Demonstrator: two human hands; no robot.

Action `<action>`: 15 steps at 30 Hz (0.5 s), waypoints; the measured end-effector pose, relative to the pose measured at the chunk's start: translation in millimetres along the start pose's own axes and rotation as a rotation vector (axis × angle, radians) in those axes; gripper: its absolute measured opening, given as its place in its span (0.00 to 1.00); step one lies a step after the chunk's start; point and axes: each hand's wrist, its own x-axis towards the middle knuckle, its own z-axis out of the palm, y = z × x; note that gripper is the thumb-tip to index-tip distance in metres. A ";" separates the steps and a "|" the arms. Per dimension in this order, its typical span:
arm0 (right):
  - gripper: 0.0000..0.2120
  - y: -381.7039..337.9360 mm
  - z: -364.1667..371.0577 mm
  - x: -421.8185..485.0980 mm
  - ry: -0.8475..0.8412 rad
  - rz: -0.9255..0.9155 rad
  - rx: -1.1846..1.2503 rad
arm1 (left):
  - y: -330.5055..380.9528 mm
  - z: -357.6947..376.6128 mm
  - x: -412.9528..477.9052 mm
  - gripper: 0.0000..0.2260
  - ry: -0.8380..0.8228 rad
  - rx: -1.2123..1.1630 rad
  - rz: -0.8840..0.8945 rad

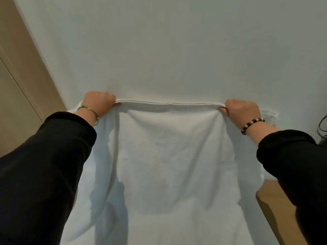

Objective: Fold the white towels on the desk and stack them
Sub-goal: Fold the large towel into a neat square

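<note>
A white towel [169, 152] hangs stretched in front of me, its doubled top edge held taut between both hands. My left hand [99, 103] grips the top left corner, fingers curled over the hem. My right hand [242, 110] grips the top right corner the same way. The cloth drapes down toward the bottom of the view, with soft creases in the middle. More white towel fabric [83, 183] lies beneath and to the left of the hanging one.
A white wall [177, 50] fills the background. A tan wooden panel [21, 76] runs along the left. The wooden desk corner [272, 200] shows at lower right. A dark cable [323, 124] sits at the right edge.
</note>
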 end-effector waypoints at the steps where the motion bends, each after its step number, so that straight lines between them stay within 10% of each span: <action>1: 0.26 -7.6 -4.1 -8.4 -0.026 -0.017 0.029 | 3.2 7.3 -14.7 0.22 -0.031 -0.007 0.016; 10: 0.30 -83.7 -73.3 -132.8 -0.266 -0.029 0.210 | 39.6 52.1 -168.2 0.18 -0.084 -0.222 0.292; 15: 0.15 -132.8 -115.5 -222.9 -0.748 -0.191 0.148 | 87.3 70.5 -253.6 0.14 -0.410 -0.001 0.481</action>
